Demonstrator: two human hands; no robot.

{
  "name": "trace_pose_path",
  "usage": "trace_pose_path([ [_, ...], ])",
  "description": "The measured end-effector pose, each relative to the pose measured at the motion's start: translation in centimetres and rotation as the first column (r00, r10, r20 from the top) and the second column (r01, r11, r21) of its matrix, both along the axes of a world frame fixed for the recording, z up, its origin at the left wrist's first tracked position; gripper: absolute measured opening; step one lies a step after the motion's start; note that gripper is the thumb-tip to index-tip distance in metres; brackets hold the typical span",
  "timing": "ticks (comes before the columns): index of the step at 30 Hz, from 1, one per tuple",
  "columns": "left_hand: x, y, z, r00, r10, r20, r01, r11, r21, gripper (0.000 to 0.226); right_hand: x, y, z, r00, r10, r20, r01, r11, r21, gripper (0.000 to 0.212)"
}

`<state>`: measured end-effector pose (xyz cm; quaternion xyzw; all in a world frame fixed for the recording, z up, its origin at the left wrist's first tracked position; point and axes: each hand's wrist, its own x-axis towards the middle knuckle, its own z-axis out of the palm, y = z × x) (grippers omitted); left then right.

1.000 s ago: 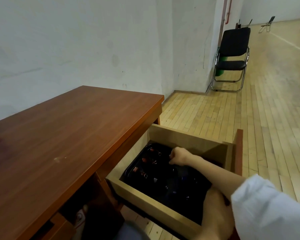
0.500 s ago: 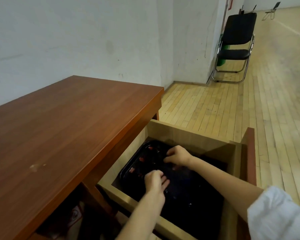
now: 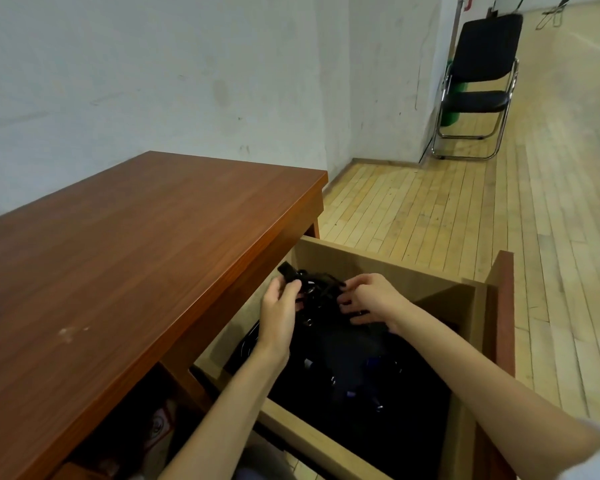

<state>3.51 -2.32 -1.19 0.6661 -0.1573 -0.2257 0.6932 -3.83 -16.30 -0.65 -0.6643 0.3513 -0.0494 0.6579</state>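
Pinched from 9 o'clock by the left hand (image 3: pixel 279 308) and from 3 o'clock by the right hand (image 3: pixel 371 301), fingers curled on a black tangled bundle (image 3: pixel 314 289) between them, just above the black tray (image 3: pixel 248 344) in the wooden drawer (image 3: pixel 361 263). Too dark to identify: glossy, cord-like loops, blocky tip at 11 o'clock.

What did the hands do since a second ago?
The left hand came in from below and joined the right hand in the drawer. Both now grip a black tangled bundle and have lifted it above the dark tray. The drawer stays open; the desk and chair have not moved.
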Motion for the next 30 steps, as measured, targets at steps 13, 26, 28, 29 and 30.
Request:
trace_pose_path([
  [13, 0.2, 0.3, -0.2, 0.953, -0.266, 0.148, 0.204, 0.919, 0.337, 0.037, -0.3, 0.7, 0.6, 0.943, 0.004, 0.333, 0.011, 0.999, -0.043, 0.010],
  [26, 4.2, 5.0, -1.5, 0.500, 0.100, -0.860, -0.351, 0.931, -0.096, 0.012, -1.2, -2.0, 1.5, 0.770, -0.587, 0.249, 0.226, 0.617, 0.754, 0.034],
  [28, 4.5, 5.6, -2.1, 0.386, 0.054, -0.921, -0.446, 0.885, -0.135, 0.013, -1.2, -2.4, 1.1, 0.801, -0.541, 0.258, 0.211, 0.658, 0.723, 0.038],
  [29, 4.5, 5.8, -2.4, 0.393, 0.055, -0.918, -0.444, 0.885, -0.138, 0.015, -1.2, -2.5, 0.9, 0.813, -0.517, 0.268, 0.223, 0.702, 0.676, 0.037],
  [30, 4.5, 5.7, -2.7, 0.450, 0.099, -0.887, -0.416, 0.902, -0.110, 0.017, -1.1, -2.5, 0.9, 0.820, -0.498, 0.281, 0.240, 0.746, 0.622, 0.037],
])
